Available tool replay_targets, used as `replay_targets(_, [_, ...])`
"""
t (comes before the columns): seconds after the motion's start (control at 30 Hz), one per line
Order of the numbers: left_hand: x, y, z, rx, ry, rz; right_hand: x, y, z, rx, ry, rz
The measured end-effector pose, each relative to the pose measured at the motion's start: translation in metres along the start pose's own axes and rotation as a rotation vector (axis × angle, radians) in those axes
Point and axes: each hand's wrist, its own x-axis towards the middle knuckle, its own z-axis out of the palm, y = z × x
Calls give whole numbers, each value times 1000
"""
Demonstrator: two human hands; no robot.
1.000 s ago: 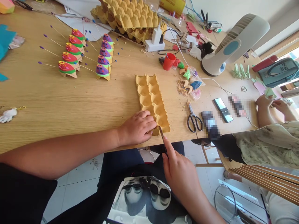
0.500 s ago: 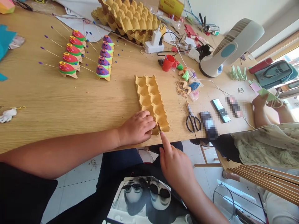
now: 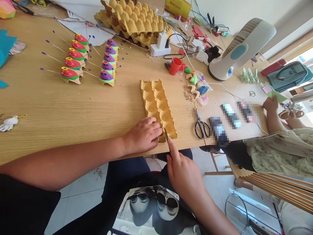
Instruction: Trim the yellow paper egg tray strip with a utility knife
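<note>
A yellow-brown egg carton strip, two cups wide, lies at the table's front edge with its near end towards me. My left hand presses on its near left side, fingers curled over the cups. In my right hand is a thin knife, the index finger stretched along its back. The blade touches the strip between the two rows of cups near the close end. Most of the knife's handle is hidden in my palm.
Black-handled scissors lie right of the strip. Painted carton figures stand behind to the left, more egg trays at the back. A red cup and a fan stand right. Another person's hand holds green paper.
My hands, the knife and the strip keep nearly the same place. At the right, the other person's hands have moved apart, one with the green paper and one with scissors.
</note>
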Motion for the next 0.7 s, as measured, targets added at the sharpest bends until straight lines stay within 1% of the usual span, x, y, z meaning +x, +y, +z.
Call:
replay_targets(0.13, [0, 0, 0, 10, -1, 4, -8, 1, -1, -10, -15, -19])
replay_targets(0.33, [0, 0, 0, 29, -10, 5, 3, -2, 1, 8, 6, 16])
replay_targets(0.53, [0, 0, 1, 36, -5, 13, -10, 1, 4, -5, -1, -16])
replay_targets(0.7, [0, -1, 1, 40, -11, 11, -4, -2, 2, -36, -3, 5])
